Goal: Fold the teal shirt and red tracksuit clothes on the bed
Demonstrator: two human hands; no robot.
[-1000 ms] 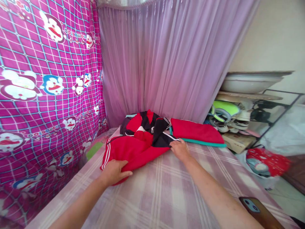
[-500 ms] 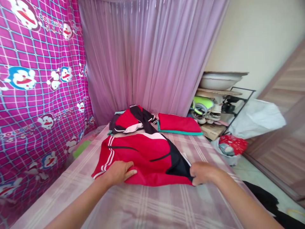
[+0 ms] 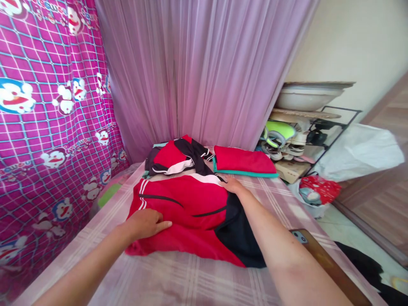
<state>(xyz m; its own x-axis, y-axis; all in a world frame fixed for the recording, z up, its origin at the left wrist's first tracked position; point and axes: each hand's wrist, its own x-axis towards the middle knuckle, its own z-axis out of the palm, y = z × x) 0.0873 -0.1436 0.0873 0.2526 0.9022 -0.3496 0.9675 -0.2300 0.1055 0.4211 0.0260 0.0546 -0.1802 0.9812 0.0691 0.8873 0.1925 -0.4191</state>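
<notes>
smooth, faintly glossy cloth jacket (image 3: 185,212) on matt checked cloth bedsheet (image 3: 178,280); sheer curtain (image 3: 197,72)

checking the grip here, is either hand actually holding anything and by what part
Nothing is gripped. The left hand lies flat on the red jacket near its striped left edge; the right hand presses its far right edge.

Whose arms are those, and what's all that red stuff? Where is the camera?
The camera sits on a person's head and looks down, so you see that person's own two arms. The left hand lies flat on a red jacket with white stripes and a black part, spread on a checked bed. The right hand presses the jacket's far edge. Neither hand grips anything. Behind lie a crumpled red and black pile and a folded red cloth. A phone lies by the right arm. Pink curtains hang behind, and a shoe rack stands to the right.
</notes>
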